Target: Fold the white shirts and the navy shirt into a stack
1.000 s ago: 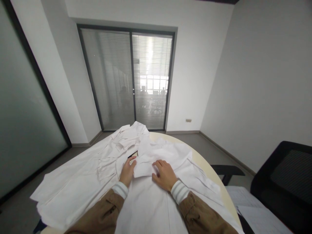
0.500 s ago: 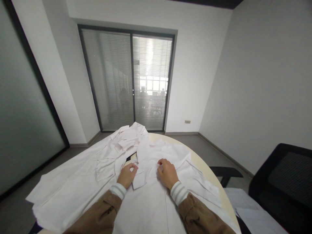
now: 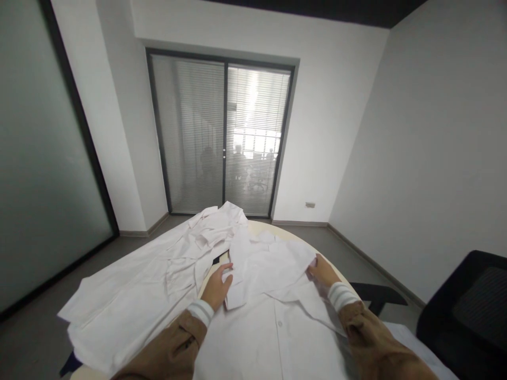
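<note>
Nearest, the front panel of a white button-front garment covers the near side of the round tabletop, one button showing on its placket; that flat panel makes a good base, best kept free of creases by keeping sleeves and forearms from dragging on it. Further in, the left hand has its thumb and fingers apart beside a narrow strip of cloth that ends in a squared, cuff-like end; pressing that strip lightly would likely anchor it while the other side is straightened. The right hand is at the garment's outer edge, near the right edge of the tabletop, fingertips drawn in at the cloth; whether they are clamped on it I cannot tell. A gentle outward pull there, low and level, should flatten the overlapping flap without skewing the placket. Beyond, toward the far edge, the upper cloth lies rumpled and probably wants smoothing from the middle outward. A second white garment spreads over the tabletop's left edge, close alongside, so the two are best kept from catching. Past the far edge stands a glass partition with blinds.
</note>
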`<state>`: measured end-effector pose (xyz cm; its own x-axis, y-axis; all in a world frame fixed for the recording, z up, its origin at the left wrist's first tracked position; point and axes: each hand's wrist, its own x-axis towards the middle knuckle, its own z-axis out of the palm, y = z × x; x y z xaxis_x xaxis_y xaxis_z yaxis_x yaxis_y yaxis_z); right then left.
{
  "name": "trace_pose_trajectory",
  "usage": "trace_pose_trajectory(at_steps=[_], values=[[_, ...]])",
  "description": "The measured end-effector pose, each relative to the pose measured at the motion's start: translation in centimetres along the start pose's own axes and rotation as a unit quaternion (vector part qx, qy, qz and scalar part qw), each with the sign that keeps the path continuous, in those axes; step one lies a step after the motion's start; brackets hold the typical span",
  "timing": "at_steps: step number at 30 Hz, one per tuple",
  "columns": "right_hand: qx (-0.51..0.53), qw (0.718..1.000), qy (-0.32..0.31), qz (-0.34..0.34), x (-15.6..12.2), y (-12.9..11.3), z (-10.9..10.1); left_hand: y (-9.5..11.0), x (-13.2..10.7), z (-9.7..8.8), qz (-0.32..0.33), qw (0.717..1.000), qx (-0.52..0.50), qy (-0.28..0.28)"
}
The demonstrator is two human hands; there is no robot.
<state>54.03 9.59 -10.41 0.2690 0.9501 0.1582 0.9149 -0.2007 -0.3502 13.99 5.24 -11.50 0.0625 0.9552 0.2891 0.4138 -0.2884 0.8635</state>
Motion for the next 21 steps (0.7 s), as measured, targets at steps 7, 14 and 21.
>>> trace_pose_trajectory(at_steps=[7,14,21], values=[[0.089,0.994,0.046,0.034,0.8,2.2,0.6,0.1,0.5,-0.3,-0.07,0.979,-0.189,0.037],[0.009,0.999,0.04,-0.003,0.6,5.0,-0.3,0.3,-0.1,0.3,-0.107,0.923,-0.367,-0.036],[0.0,0.999,-0.003,0.036,1.1,7.5,-1.1,0.9,-0.6,0.1,0.027,0.989,-0.095,-0.106]])
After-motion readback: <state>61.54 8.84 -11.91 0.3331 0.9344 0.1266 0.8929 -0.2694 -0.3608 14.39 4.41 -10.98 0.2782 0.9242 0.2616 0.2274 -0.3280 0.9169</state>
